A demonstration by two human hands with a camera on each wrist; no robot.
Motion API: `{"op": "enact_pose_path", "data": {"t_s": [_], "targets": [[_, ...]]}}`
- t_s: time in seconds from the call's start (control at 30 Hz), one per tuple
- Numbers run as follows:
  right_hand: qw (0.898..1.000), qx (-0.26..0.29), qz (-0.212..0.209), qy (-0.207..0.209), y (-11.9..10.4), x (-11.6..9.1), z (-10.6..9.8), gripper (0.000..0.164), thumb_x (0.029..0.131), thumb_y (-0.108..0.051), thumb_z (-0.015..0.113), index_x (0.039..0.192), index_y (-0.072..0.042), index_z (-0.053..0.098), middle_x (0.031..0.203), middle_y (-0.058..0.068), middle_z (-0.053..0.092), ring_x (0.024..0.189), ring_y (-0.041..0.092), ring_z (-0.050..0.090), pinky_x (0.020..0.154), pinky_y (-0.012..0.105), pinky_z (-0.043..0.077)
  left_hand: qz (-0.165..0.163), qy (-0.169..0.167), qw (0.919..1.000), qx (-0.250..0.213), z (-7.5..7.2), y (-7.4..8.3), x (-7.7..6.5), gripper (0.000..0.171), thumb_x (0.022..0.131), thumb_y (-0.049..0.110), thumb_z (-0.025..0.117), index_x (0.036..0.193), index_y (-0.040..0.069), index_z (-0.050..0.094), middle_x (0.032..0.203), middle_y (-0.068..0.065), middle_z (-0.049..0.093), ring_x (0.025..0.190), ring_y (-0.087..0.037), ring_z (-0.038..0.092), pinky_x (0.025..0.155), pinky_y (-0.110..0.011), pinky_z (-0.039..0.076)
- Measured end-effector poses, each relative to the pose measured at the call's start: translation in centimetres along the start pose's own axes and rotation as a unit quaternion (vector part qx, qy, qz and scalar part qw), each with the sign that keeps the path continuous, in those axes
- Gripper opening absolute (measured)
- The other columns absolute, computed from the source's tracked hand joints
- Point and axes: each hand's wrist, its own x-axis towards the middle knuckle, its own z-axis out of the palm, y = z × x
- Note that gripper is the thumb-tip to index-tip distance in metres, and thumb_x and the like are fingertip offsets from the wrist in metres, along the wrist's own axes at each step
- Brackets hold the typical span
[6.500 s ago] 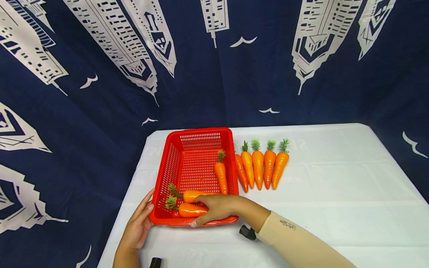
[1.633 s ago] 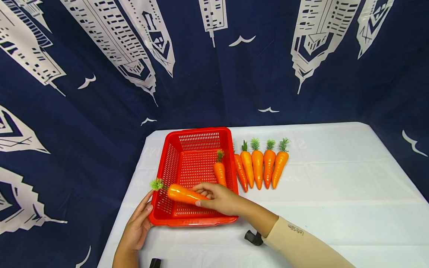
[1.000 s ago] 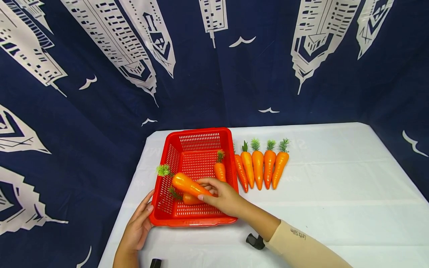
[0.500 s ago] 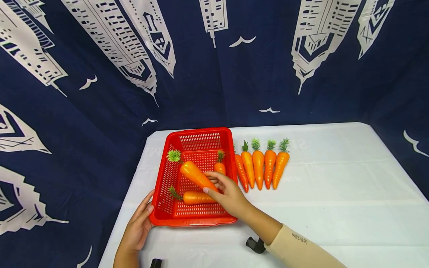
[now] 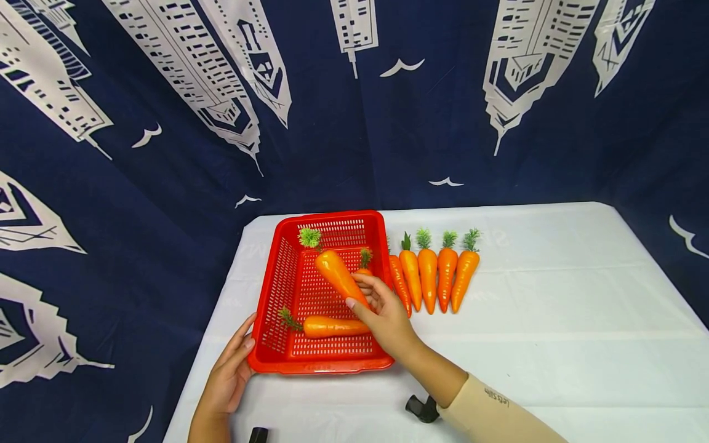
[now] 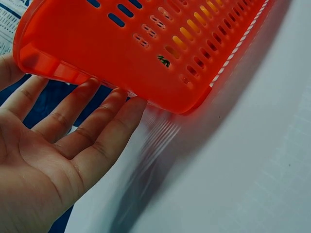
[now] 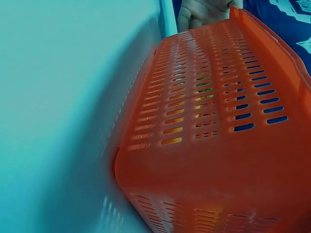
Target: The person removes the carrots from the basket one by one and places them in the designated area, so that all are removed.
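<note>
My right hand (image 5: 388, 320) pinches an orange toy carrot (image 5: 336, 271) near its narrow end. This carrot is raised over the red plastic basket (image 5: 321, 367), slanting with its light green tuft toward the back left. Below it, a second carrot (image 5: 332, 327) lies crosswise on the basket floor near the front. A third carrot (image 5: 365, 258) lies along the basket's right side, mostly hidden behind the hand and held carrot. My left hand (image 5: 226, 375) touches the basket's front left corner; in the left wrist view, its fairly straight fingers (image 6: 114, 128) rest against the rim from outside.
Several carrots (image 5: 428, 277) lie side by side on the white tablecloth (image 5: 554, 295), just right of the basket. A black device part (image 5: 422, 408) sits at my right wrist, another (image 5: 258, 435) near my left. A dark blue printed cloth (image 5: 432, 135) hangs behind.
The right hand has lifted the front carrot and carried it toward the back right, turning its tuft toward the back. The second carrot has come back into view. The left hand stays put.
</note>
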Motion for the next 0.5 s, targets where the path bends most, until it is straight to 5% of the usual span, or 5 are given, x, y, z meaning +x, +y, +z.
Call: {"op": "enact_pose_path", "data": {"t_s": [0.5], "targets": [[0.995,0.034,0.011,0.090,0.0,-0.6,-1.8,0.049,0.096,-0.011,0.070,0.142,-0.008,0.052,0.131,0.011,0.058,0.112,0.011,0.061,0.092,0.017,0.053,0.001,0.001,1.0000,0.001,0.0,0.0,0.1,0.053,0.111,0.016,0.031,0.163,0.018,0.019,0.144,0.003,0.048,0.123,-0.008,0.061,0.095,-0.030,0.056]]}}
